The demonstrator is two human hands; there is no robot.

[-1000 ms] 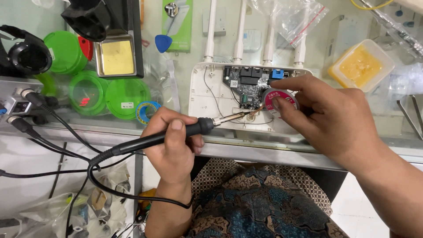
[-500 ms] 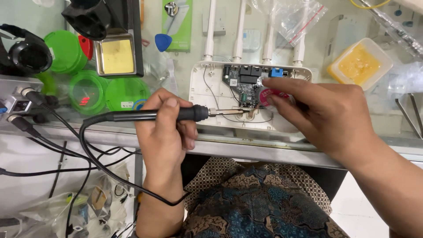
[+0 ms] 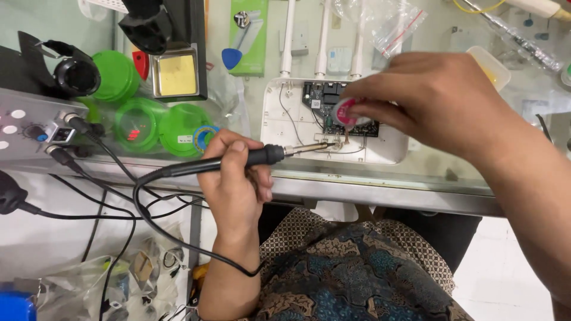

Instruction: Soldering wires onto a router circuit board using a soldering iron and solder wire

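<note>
A black soldering iron (image 3: 256, 159) lies almost level, its handle wrapped in the left hand (image 3: 235, 178) and its thin metal tip pointing right, down at the lower edge of the circuit board (image 3: 339, 110). Its black cable (image 3: 148, 205) loops down off the worktop. The dark circuit board sits inside an open white router shell (image 3: 285, 128) with three white antennas pointing away. The right hand (image 3: 440, 98) pinches a small round pink and white spool (image 3: 345, 112) just above the board, near the iron's tip.
</note>
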